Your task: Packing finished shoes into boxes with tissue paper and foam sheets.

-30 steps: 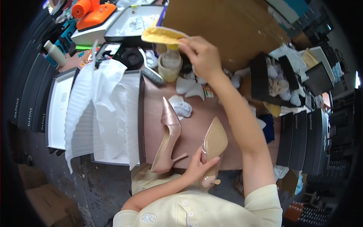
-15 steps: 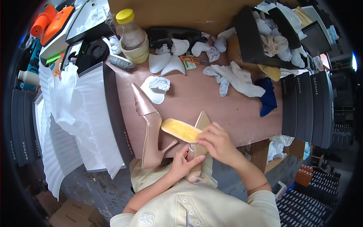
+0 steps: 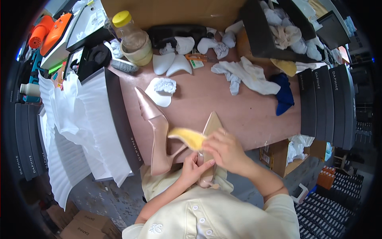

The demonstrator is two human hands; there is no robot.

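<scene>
My left hand [image 3: 193,169] is closed around a beige high-heeled shoe [image 3: 212,123] at the table's front edge, its pointed toe facing away and its pale sole turned up. In my right hand [image 3: 225,152], the fingers pinch one end of a flexible, oblong yellow pad [image 3: 187,136] with a pale rim. The pad is bent and sticks out leftward over the shoe; whether it touches the shoe I cannot tell. Just left of my hands, the matching shiny pink-beige high-heeled shoe [image 3: 158,133] lies on its side, toe pointing away. My fingers partly hide the held shoe.
An open shoe box [image 3: 118,115] with white wrapping stands left. White shaped pads [image 3: 163,63], a yellow-capped bottle [image 3: 131,38] and a brush [image 3: 124,66] lie behind. White cloth [image 3: 250,77], blue cloth [image 3: 283,93] and stacked dark boxes [image 3: 321,103] are at right.
The yellow pad has curved in my right hand, where before it was straighter with its face showing. My left hand keeps hold of the shoe. The whole view has shifted slightly.
</scene>
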